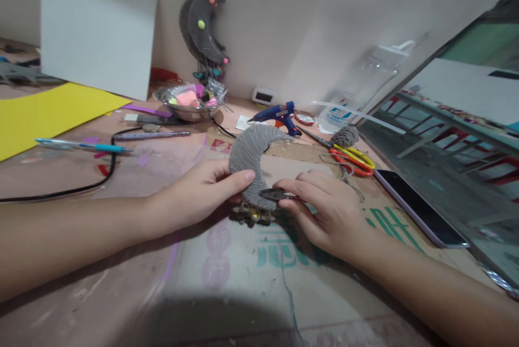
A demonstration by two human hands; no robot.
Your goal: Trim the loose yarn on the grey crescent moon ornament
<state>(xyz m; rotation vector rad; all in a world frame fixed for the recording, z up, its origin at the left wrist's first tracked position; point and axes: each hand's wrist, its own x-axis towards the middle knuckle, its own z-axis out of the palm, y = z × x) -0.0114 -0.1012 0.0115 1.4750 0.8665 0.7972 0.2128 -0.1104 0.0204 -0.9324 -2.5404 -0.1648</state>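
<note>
A crescent moon shape wound in grey yarn (pixel 248 155) is held above the table, its tapered tip pointing up and right. My left hand (pixel 214 182) grips its left edge, thumb across the front and the other fingers mostly behind. In a pinch between thumb and finger, my right hand (pixel 320 204) holds a small dark pointed piece (pixel 273 194) against the crescent's lower part. Its exact kind I cannot make out. Just below the crescent shows a cluster of small brown bumpy bits (pixel 253 215) with a yellow spot; whether they are attached is unclear.
Behind the crescent lie a blue glue gun (pixel 279 114), scissors (pixel 352 160) and a yarn ball (pixel 344 135). A phone (pixel 419 206) lies at right. Pens (pixel 85 146), a black cable (pixel 109 174) and a metal bowl (pixel 194 113) are at left. A decorated crescent (pixel 198 25) stands against the wall.
</note>
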